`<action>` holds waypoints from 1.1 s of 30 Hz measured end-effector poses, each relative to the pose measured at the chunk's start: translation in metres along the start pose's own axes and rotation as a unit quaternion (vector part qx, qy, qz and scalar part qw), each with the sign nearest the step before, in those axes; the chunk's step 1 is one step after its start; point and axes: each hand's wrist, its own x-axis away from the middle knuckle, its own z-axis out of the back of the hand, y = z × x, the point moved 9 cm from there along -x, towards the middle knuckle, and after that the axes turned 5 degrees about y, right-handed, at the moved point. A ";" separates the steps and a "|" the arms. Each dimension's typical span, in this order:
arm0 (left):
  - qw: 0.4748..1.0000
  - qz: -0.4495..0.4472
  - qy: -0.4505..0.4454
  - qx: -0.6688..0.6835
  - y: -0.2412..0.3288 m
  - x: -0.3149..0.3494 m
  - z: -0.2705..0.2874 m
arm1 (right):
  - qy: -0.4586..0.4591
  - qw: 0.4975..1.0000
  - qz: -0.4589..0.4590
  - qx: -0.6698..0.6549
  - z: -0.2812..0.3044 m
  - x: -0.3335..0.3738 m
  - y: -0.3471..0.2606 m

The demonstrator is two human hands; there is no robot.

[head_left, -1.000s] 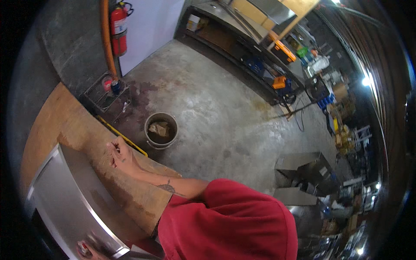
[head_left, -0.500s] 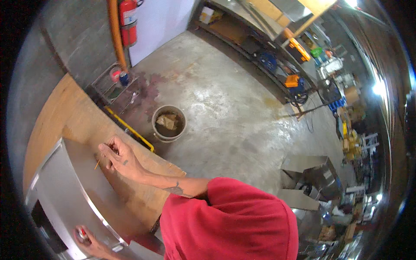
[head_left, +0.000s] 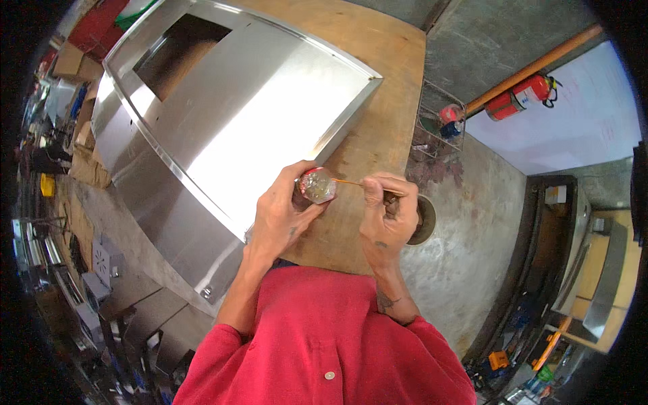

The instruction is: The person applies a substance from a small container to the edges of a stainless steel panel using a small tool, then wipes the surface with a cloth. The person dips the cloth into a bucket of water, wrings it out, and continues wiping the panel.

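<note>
My left hand grips a small round tin with a red rim and a shiny open top, held above the wooden table. My right hand pinches a thin orange stick whose tip reaches into the tin. Both hands hover just past the corner of a large stainless steel panel with a rectangular cutout, which lies flat on the table. My red sleeves fill the lower edge.
A wire rack with cans stands by the table's end. A red fire extinguisher and an orange pipe are on the wall. A round bucket sits on the concrete floor under my right hand. Clutter lines the left side.
The view has swung round to look down at the table. My left hand has come up with the tin, and my right hand now dips the stick into it.
</note>
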 end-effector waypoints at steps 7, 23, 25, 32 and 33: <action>0.996 -0.084 0.015 -0.037 0.006 0.002 -0.003 | -0.093 0.988 0.070 0.099 -0.028 0.000 -0.011; 0.982 0.031 0.176 -0.065 -0.084 -0.003 0.091 | 0.193 0.956 -0.158 -0.156 -0.008 -0.112 0.166; 0.970 0.085 0.216 -0.077 -0.110 -0.003 0.114 | 0.229 0.940 -0.182 -0.176 -0.015 -0.127 0.212; 0.939 0.107 0.326 -0.018 -0.157 0.005 0.144 | 0.277 0.884 -0.271 -0.262 -0.052 -0.146 0.281; 0.937 0.098 0.335 -0.015 -0.156 0.004 0.142 | 0.274 0.883 -0.275 -0.265 -0.053 -0.146 0.286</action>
